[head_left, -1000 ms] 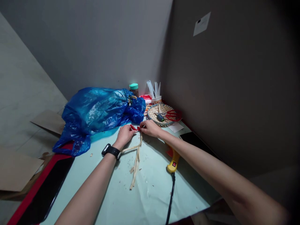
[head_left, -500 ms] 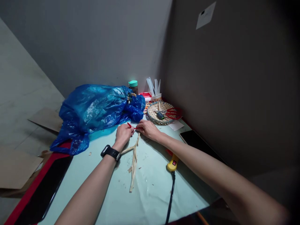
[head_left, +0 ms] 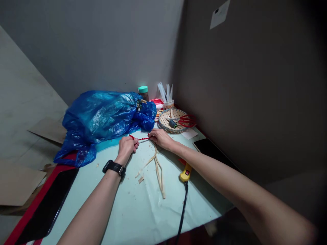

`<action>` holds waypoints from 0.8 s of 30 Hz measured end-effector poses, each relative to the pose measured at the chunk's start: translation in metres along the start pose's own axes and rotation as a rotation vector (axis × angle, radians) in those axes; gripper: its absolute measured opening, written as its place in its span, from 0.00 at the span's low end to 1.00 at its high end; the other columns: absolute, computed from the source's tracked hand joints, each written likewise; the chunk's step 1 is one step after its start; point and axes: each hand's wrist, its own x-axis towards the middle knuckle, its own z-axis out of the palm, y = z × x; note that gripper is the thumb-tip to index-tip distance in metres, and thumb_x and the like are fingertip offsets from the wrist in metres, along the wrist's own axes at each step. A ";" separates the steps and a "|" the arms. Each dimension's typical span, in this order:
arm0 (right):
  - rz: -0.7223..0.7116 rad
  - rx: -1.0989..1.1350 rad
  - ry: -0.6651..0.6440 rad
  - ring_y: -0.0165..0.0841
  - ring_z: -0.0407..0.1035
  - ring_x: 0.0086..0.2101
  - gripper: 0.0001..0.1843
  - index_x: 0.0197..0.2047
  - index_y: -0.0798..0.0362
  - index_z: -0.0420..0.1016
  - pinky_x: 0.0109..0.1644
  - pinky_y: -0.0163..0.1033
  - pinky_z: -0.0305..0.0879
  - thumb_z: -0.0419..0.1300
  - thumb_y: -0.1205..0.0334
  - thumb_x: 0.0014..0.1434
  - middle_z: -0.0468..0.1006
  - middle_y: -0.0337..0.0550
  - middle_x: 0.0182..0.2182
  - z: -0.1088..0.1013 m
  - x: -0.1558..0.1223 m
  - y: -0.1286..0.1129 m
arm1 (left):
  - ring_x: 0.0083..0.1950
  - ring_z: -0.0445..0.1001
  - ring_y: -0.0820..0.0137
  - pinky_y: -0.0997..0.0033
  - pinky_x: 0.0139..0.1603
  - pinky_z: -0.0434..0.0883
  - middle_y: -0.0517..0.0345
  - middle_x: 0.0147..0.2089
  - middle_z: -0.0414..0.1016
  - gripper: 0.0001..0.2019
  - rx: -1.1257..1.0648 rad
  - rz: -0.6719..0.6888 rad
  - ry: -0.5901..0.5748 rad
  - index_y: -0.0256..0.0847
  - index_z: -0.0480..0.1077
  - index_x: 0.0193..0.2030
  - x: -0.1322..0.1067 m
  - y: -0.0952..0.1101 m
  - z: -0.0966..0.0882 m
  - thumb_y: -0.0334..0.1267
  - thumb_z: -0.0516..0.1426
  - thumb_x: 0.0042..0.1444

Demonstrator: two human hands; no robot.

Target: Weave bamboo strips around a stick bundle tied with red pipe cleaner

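My left hand [head_left: 127,146], with a black watch on its wrist, is closed on one end of a thin red cord [head_left: 140,138]. My right hand [head_left: 158,137] pinches the other end, and the cord runs taut between them just above the pale green tabletop [head_left: 143,211]. Under my right hand begin several pale dried strips [head_left: 157,166] that fan out towards me over the table. Whether the cord is wrapped round their top end is hidden by my fingers.
A big blue plastic bag [head_left: 102,117] lies behind my left hand. At the back right stands a woven basket [head_left: 173,120] with red scissors, a cup of white sticks [head_left: 167,97] and a teal-capped jar [head_left: 143,92]. A yellow tool with a black cable [head_left: 185,173] and a dark phone [head_left: 208,148] lie at the right.
My hands have drawn apart, the left moving left, so the red cord is now stretched between them. The loose ends of the pale strips have swung to the right.
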 end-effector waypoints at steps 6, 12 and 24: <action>0.029 0.015 -0.020 0.32 0.67 0.38 0.11 0.38 0.57 0.79 0.41 0.32 0.57 0.55 0.70 0.58 0.76 0.46 0.39 -0.002 0.001 0.000 | 0.29 0.71 0.75 0.72 0.29 0.71 0.58 0.34 0.72 0.12 -0.014 -0.043 -0.026 0.34 0.70 0.41 0.002 -0.012 -0.005 0.43 0.54 0.61; 0.068 0.015 -0.042 0.32 0.67 0.40 0.11 0.39 0.56 0.79 0.43 0.32 0.57 0.54 0.69 0.59 0.76 0.47 0.40 -0.003 0.001 -0.007 | 0.38 0.73 0.70 0.65 0.37 0.74 0.53 0.43 0.73 0.14 -0.009 -0.054 -0.056 0.35 0.69 0.48 0.003 -0.014 -0.007 0.42 0.54 0.61; 0.320 -0.049 -0.146 0.34 0.70 0.32 0.16 0.36 0.55 0.76 0.32 0.34 0.56 0.53 0.53 0.61 0.78 0.47 0.32 -0.041 -0.042 -0.035 | 0.18 0.68 0.75 0.77 0.15 0.58 0.55 0.24 0.74 0.11 0.004 0.096 -0.116 0.34 0.71 0.26 -0.027 -0.001 -0.002 0.39 0.53 0.51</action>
